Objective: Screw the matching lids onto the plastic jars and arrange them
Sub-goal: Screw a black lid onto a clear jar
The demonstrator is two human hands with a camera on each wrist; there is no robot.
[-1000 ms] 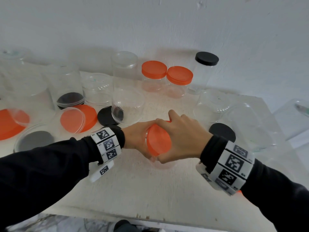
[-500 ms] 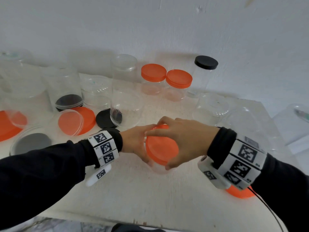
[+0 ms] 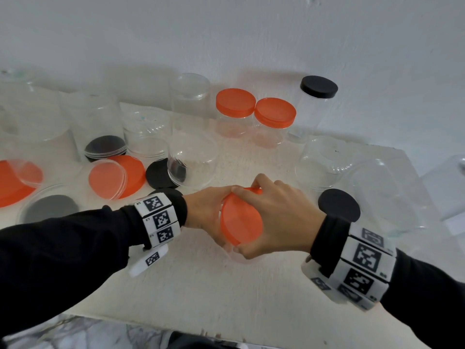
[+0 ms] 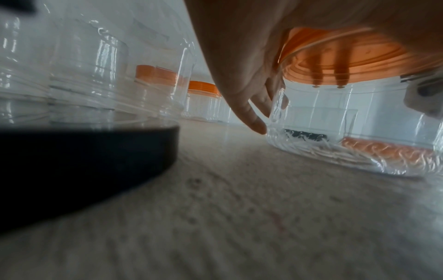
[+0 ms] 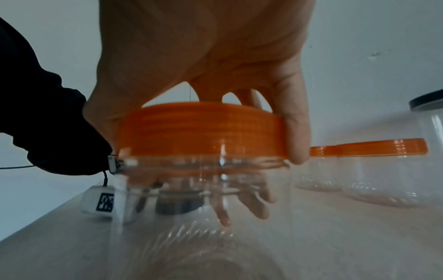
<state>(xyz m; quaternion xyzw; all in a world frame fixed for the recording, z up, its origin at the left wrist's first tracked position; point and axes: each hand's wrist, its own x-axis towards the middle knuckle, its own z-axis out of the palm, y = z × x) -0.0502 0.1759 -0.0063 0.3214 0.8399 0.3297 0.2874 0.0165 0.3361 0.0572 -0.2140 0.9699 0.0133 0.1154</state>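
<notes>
White table (image 3: 201, 285) against a plain wall: orange lid being screwed onto a clear jar.

Orange lid (image 3: 240, 220) sits on the jar (image 5: 203, 199) at mid-table; the right hand (image 3: 276, 217) curls its fingers round the rim to turn it, while the left hand (image 3: 203, 212) wraps the jar wall, apparently to stop it spinning. Behind stand two orange-capped jars (image 3: 254, 117) and a black-capped jar (image 3: 318, 96), seemingly finished; loose lids (image 3: 118, 177) and open jars (image 3: 148, 132) wait to the left.

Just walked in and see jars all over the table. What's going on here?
A person is closing a clear jar standing on the table. The right hand grips the orange lid on its mouth, while the left hand steadies the jar. Behind, two orange-lidded jars and a black-lidded jar stand closed.
</notes>
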